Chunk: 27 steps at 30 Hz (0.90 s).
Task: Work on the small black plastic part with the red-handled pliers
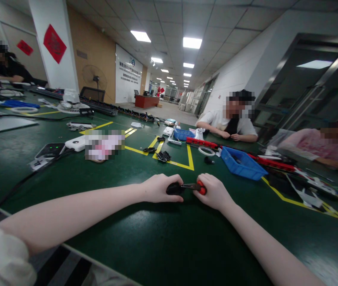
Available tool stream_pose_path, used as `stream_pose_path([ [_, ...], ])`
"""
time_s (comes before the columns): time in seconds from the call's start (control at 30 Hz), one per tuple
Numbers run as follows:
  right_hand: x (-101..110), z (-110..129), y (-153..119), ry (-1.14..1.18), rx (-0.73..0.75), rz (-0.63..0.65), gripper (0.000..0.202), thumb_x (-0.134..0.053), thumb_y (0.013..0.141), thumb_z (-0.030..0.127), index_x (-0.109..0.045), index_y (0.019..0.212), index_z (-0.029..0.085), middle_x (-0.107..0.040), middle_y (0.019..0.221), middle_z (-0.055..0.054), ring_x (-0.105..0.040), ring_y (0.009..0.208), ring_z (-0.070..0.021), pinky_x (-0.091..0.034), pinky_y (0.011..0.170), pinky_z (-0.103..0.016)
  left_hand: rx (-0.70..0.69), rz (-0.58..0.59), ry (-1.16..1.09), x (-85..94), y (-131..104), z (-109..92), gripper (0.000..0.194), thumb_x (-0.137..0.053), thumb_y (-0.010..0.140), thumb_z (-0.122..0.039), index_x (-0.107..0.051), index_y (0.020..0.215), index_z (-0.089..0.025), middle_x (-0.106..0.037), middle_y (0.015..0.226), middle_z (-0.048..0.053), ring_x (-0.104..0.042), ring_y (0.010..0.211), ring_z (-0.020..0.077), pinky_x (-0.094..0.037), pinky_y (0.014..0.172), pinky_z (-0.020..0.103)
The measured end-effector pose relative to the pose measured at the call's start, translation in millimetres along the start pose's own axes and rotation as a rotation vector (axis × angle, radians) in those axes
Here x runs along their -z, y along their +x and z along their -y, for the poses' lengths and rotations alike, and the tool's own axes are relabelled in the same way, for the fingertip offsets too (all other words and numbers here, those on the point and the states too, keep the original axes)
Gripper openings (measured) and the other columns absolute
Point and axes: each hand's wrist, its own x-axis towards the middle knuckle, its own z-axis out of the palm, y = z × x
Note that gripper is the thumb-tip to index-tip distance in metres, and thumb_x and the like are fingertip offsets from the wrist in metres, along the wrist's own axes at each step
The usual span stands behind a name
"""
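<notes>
My right hand (212, 190) is wrapped round the red handles of a pair of pliers (191, 186), whose metal jaws point left. In my left hand (164, 188) a small dark, rounded piece (174, 188) is held between thumb and fingers. The jaws reach the right edge of this piece; whether they grip it I cannot tell. Both hands are just above the green table (157, 238). Beyond them lies a small pile of black parts (163, 156), with a few more black parts (149, 149) to its left.
A blue bin (243, 163) stands right of my hands, near a roll of tape (206, 151) and red strips (201, 143). To the left are a phone (105, 147), a white device (75, 143) and a black cable (28, 178). Across the table sits a person (228, 119).
</notes>
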Motion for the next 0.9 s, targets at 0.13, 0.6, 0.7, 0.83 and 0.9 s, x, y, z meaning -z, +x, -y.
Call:
stream_pose_path([
  [0.13,0.2,0.3,-0.1,-0.007,0.002,-0.006,0.015,-0.057,0.072,0.027,-0.043,0.072,0.022,-0.053,0.070,-0.002,-0.047,0.066,-0.0176,-0.034,0.061,-0.029,-0.005,0.027,-0.043,2.2,-0.1,-0.4,0.045,-0.063,0.080,-0.054,-0.051,0.111,-0.023,-0.064,0.082,-0.001,-0.060,0.069,0.0156,-0.039,0.058,0.022],
  [0.6,-2.7,-2.6,-1.3,-0.013,-0.038,-0.035,0.014,-0.056,0.073,0.029,-0.044,0.072,0.022,-0.051,0.069,-0.002,-0.047,0.065,-0.0177,-0.034,0.060,-0.029,-0.038,0.080,-0.112,1.5,-1.4,-1.0,0.079,-0.068,0.077,-0.044,-0.024,0.139,-0.023,-0.066,0.090,0.001,-0.063,0.072,0.0180,-0.039,0.059,0.024],
  [0.7,-2.7,-2.8,-1.0,-0.025,-0.022,-0.032,0.014,-0.056,0.073,0.028,-0.044,0.072,0.022,-0.051,0.069,-0.002,-0.047,0.066,-0.0178,-0.033,0.060,-0.029,-0.010,0.083,-0.061,0.6,-0.2,-1.3,0.087,-0.069,0.074,-0.051,-0.023,0.142,-0.024,-0.066,0.088,0.001,-0.063,0.071,0.0189,-0.039,0.059,0.024],
  [0.83,-1.3,-1.1,0.3,-0.050,0.031,-0.014,0.016,-0.058,0.072,0.028,-0.043,0.072,0.022,-0.053,0.070,-0.002,-0.047,0.066,-0.0178,-0.033,0.061,-0.029,0.018,0.067,0.023,-0.7,0.5,-2.2,0.084,-0.072,0.065,-0.063,-0.039,0.133,-0.026,-0.064,0.079,-0.001,-0.065,0.073,0.0211,-0.039,0.059,0.024],
  [0.9,-0.7,-0.1,1.0,-0.056,0.046,-0.006,0.016,-0.058,0.072,0.028,-0.043,0.071,0.022,-0.054,0.070,-0.002,-0.046,0.067,-0.0179,-0.033,0.062,-0.030,-0.002,0.031,0.066,-1.6,0.2,-2.5,0.081,-0.072,0.063,-0.066,-0.045,0.127,-0.025,-0.065,0.086,0.001,-0.065,0.079,0.0226,-0.042,0.064,0.026],
])
